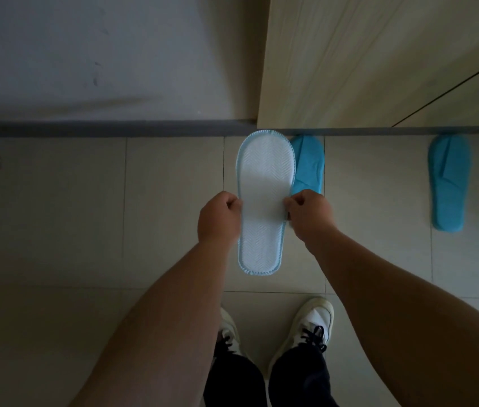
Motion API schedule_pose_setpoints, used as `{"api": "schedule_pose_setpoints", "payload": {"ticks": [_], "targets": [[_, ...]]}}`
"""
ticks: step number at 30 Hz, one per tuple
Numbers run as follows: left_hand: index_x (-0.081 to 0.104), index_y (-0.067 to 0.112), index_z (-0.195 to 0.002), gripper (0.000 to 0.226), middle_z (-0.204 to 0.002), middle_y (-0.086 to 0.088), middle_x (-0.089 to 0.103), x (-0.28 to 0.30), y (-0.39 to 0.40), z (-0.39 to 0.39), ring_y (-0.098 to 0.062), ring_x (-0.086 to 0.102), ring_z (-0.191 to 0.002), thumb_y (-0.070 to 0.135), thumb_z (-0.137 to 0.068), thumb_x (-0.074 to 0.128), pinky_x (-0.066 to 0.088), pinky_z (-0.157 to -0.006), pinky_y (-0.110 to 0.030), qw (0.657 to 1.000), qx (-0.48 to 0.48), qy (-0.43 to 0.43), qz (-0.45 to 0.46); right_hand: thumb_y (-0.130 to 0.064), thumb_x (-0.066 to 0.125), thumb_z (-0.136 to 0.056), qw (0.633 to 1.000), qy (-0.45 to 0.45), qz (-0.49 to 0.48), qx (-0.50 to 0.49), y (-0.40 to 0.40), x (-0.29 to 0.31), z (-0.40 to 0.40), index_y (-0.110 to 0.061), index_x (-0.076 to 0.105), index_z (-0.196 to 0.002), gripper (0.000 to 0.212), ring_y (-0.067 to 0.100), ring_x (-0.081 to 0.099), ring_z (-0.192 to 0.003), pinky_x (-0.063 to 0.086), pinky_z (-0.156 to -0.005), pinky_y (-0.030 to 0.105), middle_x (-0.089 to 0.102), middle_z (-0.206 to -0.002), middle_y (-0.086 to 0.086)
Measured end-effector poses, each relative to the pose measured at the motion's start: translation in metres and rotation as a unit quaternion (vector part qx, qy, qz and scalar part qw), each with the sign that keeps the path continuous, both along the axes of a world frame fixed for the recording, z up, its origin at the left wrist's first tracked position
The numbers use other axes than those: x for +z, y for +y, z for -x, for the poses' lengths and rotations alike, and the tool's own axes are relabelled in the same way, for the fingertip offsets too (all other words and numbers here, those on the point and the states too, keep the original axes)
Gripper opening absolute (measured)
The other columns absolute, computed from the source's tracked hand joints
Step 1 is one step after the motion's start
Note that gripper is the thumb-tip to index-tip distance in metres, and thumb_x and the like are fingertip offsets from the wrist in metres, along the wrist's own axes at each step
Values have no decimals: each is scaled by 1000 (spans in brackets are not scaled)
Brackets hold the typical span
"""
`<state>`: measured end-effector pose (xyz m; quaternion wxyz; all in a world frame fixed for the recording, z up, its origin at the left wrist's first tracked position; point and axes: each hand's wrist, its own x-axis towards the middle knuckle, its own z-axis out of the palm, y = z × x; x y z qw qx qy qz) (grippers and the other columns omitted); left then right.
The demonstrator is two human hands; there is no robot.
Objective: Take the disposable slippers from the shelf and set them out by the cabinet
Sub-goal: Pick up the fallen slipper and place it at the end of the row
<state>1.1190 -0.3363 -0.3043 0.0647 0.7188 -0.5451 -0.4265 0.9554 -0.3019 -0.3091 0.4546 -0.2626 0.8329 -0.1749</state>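
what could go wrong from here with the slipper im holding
1. The held slipper shows its white sole to the camera; set down like this it would likely land upside down, unlike the blue slippers on the floor.
2. It overlaps the floor slipper by the cabinet; lowering it straight could land on that one or nudge it.
3. The left hand and right hand pinch only the edges, so the thin slipper may slip free.
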Motion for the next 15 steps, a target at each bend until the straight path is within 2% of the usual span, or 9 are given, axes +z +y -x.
{"api": "schedule_pose_setpoints", "payload": {"ticks": [3,5,7,10,13,15], "targets": [[62,10,-93,17,-94,-10,67,-2,-4,4,-27,60,-85,23,-93,51,45,-70,-31,1000,3,-28,-1,-28,56,-90,1000,-7,16,-5,-4,2,0,-13,60,-83,16,24,61,-70,51,-59,32,64,-78,6],[59,11,-109,24,-112,-12,62,-3,-4,9,-31,60,-99,27,-93,51,49,-82,-35,998,18,-60,-8,-25,54,-91,999,20,49,7,-6,5,-2,-12,57,-83,15,20,57,-67,46,-54,27,60,-75,2],[56,12,-116,31,-119,-13,58,-1,-4,17,-31,58,-105,32,-93,52,47,-87,-35,998,25,-57,-10,-22,52,-91,995,59,75,29,-8,8,-6,-13,55,-81,14,15,54,-63,40,-50,23,57,-72,-1],[63,9,-105,28,-105,-12,68,-1,-3,32,-29,63,-98,31,-94,49,50,-86,-36,997,-2,67,-32,-21,54,-90,984,127,99,75,-8,12,-16,-15,51,-77,15,9,46,-55,30,-47,22,51,-65,-4],[67,9,-103,30,-99,-12,71,5,0,42,-28,67,-94,28,-95,46,54,-87,-48,975,32,198,-95,-24,53,-93,972,152,120,132,-3,12,-26,-11,55,-83,17,19,53,-62,38,-54,28,57,-77,2],[69,11,-98,28,-94,-8,72,7,1,45,-23,69,-87,28,-94,46,58,-82,-44,968,54,225,-99,-23,53,-95,961,170,152,158,3,12,-29,-10,59,-87,17,21,58,-67,41,-55,28,62,-83,3]]}}
